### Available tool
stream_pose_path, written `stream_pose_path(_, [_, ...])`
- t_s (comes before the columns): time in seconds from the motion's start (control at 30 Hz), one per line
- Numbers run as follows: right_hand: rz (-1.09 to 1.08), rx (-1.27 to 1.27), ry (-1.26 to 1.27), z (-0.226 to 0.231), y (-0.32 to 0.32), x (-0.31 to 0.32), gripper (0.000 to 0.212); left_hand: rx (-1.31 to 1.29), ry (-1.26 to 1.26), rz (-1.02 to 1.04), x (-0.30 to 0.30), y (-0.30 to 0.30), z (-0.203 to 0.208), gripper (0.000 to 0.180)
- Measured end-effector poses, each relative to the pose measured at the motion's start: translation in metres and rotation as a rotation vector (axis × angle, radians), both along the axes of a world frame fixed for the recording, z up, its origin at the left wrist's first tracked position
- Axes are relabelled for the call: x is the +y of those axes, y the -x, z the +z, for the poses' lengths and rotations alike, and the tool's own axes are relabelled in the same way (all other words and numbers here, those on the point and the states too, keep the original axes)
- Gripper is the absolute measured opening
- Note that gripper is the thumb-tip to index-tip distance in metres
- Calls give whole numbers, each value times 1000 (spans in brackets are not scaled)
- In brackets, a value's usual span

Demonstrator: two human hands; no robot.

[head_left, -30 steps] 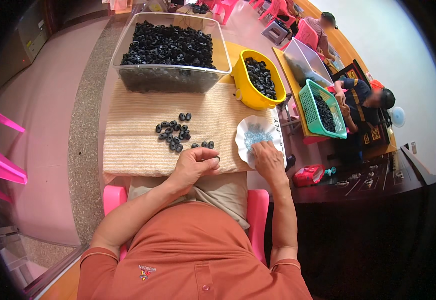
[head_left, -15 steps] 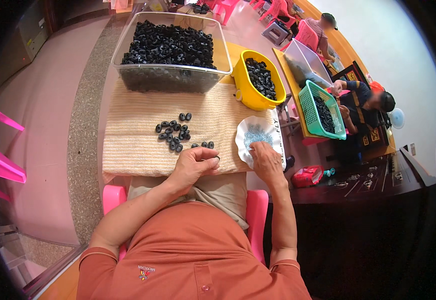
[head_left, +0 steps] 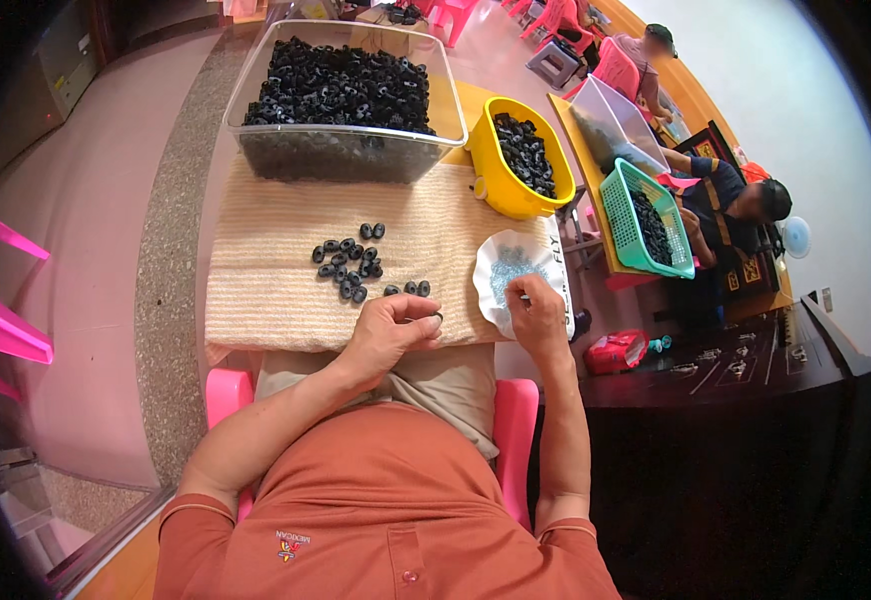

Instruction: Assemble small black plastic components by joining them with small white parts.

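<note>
My left hand (head_left: 393,330), near the table's front edge, pinches a small black oval part (head_left: 439,316) between thumb and fingers; only its edge shows. Over the front of a white wavy-rimmed dish (head_left: 489,262) is my right hand (head_left: 538,310), fingers drawn together; whatever they hold is too small to make out. Many tiny clear bluish pieces (head_left: 512,268) lie in the dish. Just beyond my left hand, several loose black oval parts (head_left: 348,270) are scattered on a striped cream towel (head_left: 266,250), with a short row of them (head_left: 410,289) beside my fingertips.
At the table's back stands a big clear bin (head_left: 346,160) heaped with black parts. Right of it, a yellow tub (head_left: 504,185) holds more. Farther right, a person (head_left: 726,200) sits by a green basket (head_left: 661,262) of black parts. A pink stool (head_left: 6,300) stands at left.
My right hand has drawn back slightly from the clear pieces, and its fingers have curled together. My left hand keeps its pinch on the black part, almost unmoved.
</note>
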State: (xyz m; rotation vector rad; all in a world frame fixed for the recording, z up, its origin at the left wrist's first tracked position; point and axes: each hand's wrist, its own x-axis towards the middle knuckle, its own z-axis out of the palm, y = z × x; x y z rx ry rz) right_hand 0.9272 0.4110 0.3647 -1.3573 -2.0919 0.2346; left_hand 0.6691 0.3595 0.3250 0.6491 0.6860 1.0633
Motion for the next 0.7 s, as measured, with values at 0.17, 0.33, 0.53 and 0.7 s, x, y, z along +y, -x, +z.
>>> stream_pose_path(0.17, [13,-124,-49,5,-3,-1,9,45,-1,-18,1,1,-1,29])
stream_pose_path(0.33, [-38,-400,72,14,-3,-6,15,64,-9,-35,1,0,-3,29])
stream_pose_path(0.53, [-77,-477,115,16,5,-5,16,-6,14,-7,-1,-2,-1,26])
stream_pose_path(0.7, [-67,-480,120,11,2,0,15,22,7,-4,-1,-3,-1,25])
